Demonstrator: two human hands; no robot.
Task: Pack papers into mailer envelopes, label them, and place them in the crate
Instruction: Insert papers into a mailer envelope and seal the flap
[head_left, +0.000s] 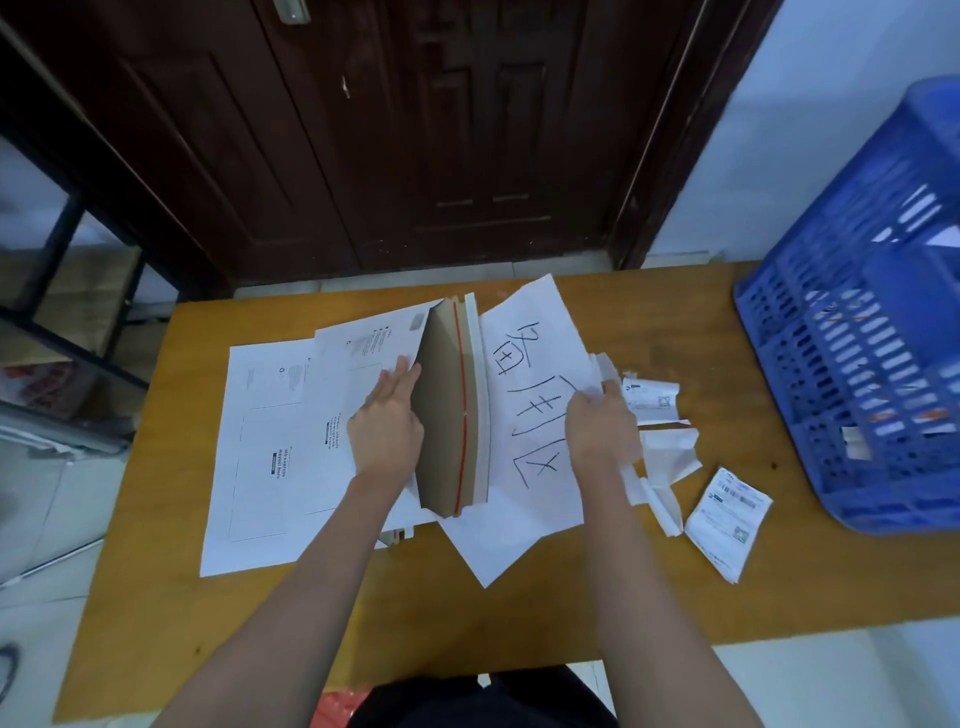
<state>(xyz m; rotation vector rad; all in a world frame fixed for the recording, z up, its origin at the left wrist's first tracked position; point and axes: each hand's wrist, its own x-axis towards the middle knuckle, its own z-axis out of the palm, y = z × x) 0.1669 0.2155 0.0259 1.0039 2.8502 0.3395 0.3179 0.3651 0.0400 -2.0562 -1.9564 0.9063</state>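
Observation:
A white cardboard mailer envelope (452, 415) stands on edge at the table's middle, its mouth spread so the brown inside and a red tear strip show. My left hand (387, 421) grips its left wall and holds it apart. A white paper (535, 395) with large handwritten black characters leans at the envelope's right. My right hand (602, 426) pinches that paper's right edge. More flat white mailers (265, 452) lie to the left. Shipping labels (727, 519) and torn white backing strips (665, 462) lie to the right. A blue plastic crate (862, 332) stands at the far right.
The wooden table (571, 613) has bare surface along its near edge. A dark wooden door (415, 130) stands behind the table. A black metal shelf frame (67, 291) is at the left. Something red (337, 706) shows at my lap.

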